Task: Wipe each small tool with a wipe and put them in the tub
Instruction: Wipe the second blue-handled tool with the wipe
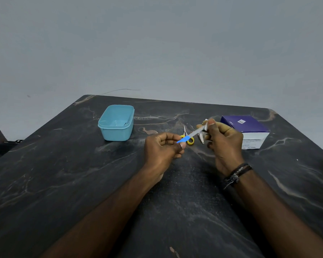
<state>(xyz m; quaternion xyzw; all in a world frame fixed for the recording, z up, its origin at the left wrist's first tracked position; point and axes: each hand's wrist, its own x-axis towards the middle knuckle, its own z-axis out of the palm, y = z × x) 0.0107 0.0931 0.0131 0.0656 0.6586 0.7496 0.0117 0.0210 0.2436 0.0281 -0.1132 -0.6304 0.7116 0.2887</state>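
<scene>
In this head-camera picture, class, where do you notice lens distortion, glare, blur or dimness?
Head view: the wide-angle lens bows the dark marbled table's edges; lighting is dim and even, without hard shadows; faint sheen on the purple-and-white cardboard box; the small tools are soft, including the blue-handled metal file held by left hand and right hand.

Single head view: looks forward and down over dark table [63, 183], close above, grey wall beyond.

We face a dark marbled worktop [82, 183] with pale veins, set against a plain grey wall [157, 43] under soft, even light.
</scene>
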